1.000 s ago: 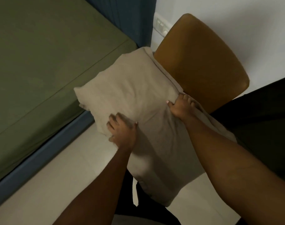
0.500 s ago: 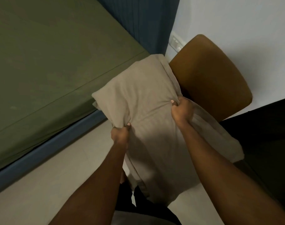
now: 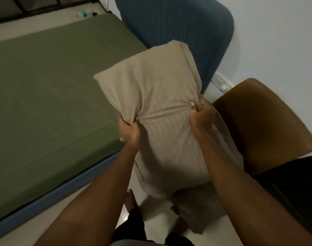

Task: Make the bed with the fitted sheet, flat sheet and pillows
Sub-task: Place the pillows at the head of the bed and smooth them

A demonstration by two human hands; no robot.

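- Dim indoor light, colours muted.
- Soft shadow on the pillow (image 3: 162, 121) between the hands.
- Small glare spot on the floor (image 3: 45, 226) near the feet.
- Wall (image 3: 276, 36) far right brightest.
- Slight softness throughout; wide-angle bending at the edges.

A brown chair (image 3: 261, 125) stands at the right against the white wall (image 3: 279, 41), with a wall socket (image 3: 221, 83) just beside it. Pale floor (image 3: 27, 233) lies below.

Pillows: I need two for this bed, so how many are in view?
1: the beige pillow, held by left hand and right hand. Others may be out of frame.
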